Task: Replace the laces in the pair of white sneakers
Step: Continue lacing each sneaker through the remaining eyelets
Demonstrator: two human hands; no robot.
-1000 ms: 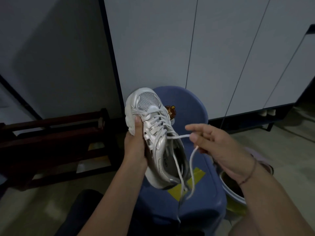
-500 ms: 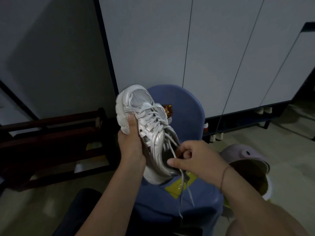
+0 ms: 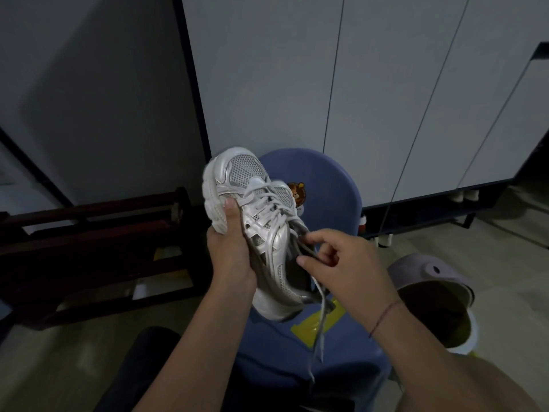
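- Sneaker (image 3: 261,233) held up in mid-frame, toe toward the top of the frame, above the blue chair (image 3: 323,185). I judge it is lifted so the eyelets face the camera and both hands can reach them.
- Left hand (image 3: 230,254) wraps the sole edge from the left side, thumb lying up along the side of the toe. Grip closed firmly on the sneaker; it serves as the clamp.
- Right hand (image 3: 341,263) sits at the top eyelets by the collar, thumb and forefinger pinched together on the lace (image 3: 320,316). Grip closed on the lace, I judge; the exact contact is partly hidden by the fingers.
- Lace already crisscrosses most of the rows; loose ends hang below the heel, over the chair seat.
- Only one sneaker in view; I cannot see the other.
- Yellow item (image 3: 315,322) lies on the chair seat under the heel; cannot tell what it is.
- Bin (image 3: 430,275) at lower right, pale lid tipped up, mouth open. Inside is dark; contents cannot be made out.
- Dark wooden rack (image 3: 89,233) at left, against the wall.
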